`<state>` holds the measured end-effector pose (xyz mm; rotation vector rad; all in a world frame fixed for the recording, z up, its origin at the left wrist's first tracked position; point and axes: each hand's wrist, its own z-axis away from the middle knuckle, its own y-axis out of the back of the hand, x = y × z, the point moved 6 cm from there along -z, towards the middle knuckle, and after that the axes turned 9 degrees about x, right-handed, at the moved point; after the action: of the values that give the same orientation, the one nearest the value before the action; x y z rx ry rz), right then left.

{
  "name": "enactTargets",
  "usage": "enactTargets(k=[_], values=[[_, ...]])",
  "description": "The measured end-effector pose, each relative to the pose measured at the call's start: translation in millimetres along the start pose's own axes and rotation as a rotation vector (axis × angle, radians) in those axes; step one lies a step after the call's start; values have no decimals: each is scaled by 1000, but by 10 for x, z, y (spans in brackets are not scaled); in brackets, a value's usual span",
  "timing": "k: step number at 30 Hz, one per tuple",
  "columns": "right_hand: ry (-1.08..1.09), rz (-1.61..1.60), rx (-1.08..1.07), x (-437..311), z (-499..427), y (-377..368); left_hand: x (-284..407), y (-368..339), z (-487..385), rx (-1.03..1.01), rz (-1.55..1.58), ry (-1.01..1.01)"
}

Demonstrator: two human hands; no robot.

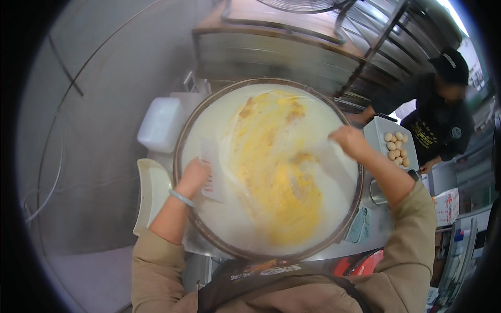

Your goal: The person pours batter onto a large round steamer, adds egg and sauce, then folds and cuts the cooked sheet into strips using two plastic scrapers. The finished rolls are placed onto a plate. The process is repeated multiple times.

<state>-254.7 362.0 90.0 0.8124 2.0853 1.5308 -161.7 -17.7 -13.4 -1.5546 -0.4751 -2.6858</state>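
Note:
A large round griddle (268, 250) lies in front of me, covered by a pale, thin batter sheet (207, 117) with yellow egg (274, 156) smeared across its middle. My left hand (197, 174) grips a flat, translucent plastic scraper (214, 176) with red marks, over the left part of the sheet. Over the right part is my right hand (348, 141), its fingers closed around something; a blurred, pale flat shape extends from near it towards the middle. Steam or motion blur hides that shape's outline and whether it touches the egg.
A white tub (160, 125) and a cream curved tray (146, 195) stand left. At right are a white container (372, 133) of eggs (396, 146), a metal canister (377, 191) and a folded green cloth (359, 225). A co-worker (438, 109) stands beyond the eggs.

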Motion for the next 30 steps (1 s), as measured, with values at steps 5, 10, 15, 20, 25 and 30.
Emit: enactTargets(k=[5, 10, 15, 20, 25, 30], values=[[-496, 167, 192, 1111, -1093, -230, 254, -818, -98, 21, 41, -84], [-175, 32, 110, 419, -2488, -1099, 288, -873, 103, 63, 159, 49], [-208, 67, 43, 765, -2410, -1239, 92, 75, 576, 308, 187, -26], [-609, 144, -160, 1953, -701, -607, -278, 495, 1040, 347, 223, -3], [-1178, -432, -334, 1033, 1355, -342, -692, 328, 1320, 228, 165, 78], [-681, 1, -207, -567, 1411, -26, -785, -318, 1466, -80, 265, 32]])
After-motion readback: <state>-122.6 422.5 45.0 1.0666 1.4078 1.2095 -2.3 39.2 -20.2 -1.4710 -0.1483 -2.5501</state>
